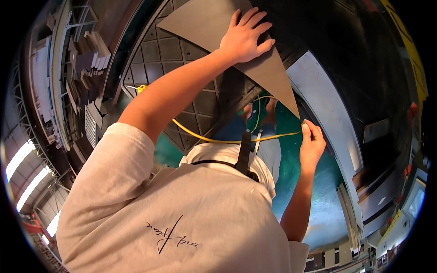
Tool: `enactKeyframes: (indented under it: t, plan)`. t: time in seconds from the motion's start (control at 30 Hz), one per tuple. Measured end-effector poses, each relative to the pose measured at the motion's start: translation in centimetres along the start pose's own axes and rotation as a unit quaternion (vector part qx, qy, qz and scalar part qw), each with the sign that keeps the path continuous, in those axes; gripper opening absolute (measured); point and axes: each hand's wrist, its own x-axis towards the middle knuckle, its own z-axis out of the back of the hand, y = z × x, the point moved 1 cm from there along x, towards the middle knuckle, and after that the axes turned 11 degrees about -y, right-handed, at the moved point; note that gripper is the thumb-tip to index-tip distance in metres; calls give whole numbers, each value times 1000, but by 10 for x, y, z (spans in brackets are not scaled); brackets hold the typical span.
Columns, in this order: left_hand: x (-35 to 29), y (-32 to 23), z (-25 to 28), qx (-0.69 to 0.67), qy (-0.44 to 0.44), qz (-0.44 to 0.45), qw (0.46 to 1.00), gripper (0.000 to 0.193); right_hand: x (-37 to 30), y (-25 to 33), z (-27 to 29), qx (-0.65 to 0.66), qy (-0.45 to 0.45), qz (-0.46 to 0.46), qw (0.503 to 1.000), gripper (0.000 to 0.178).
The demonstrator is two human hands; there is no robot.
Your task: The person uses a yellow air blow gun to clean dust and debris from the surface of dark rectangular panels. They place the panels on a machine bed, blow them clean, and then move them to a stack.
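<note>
My left hand (247, 37) lies flat on a grey-brown flat board (268, 68), its fingers spread over the surface. The board narrows to a pointed corner toward me on the right. Just below that corner is my right hand (312, 144), thumb and fingers pinched together. What they pinch, if anything, is too small to make out. A thin yellow cord (200, 136) crosses in front of my body and reaches the right fingertips; whether it is held or only passes behind them I cannot tell.
A dark grooved table (150, 57) lies under the board at the left. A long pale metal beam (325, 98) curves along the right. Stacked board pieces (91, 52) stand on a rack at the far left. Below is a green floor (318, 200).
</note>
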Motion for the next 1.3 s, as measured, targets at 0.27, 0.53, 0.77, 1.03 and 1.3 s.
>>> enactKeyframes:
  t: [0.27,0.53,0.77,1.03,1.3]
  plan:
    - [2,1,-2,-7,-5,3,1000,52,23,-14,-6,-40,89,-2,995,18]
    - [-1,0,-2,-8,-11,7,1000,50,7,-2,-3,-11,60,-44,997,22]
    - [4,-5,-1,-8,-5,10,1000,51,15,-24,1,-179,44,30,982,20]
    - [28,-21,-4,54,26,284,957,102,-39,-40,16,89,85,-132,984,14]
    - [29,-16,-7,-24,22,189,981,97,-65,-58,9,98,130,-166,973,8]
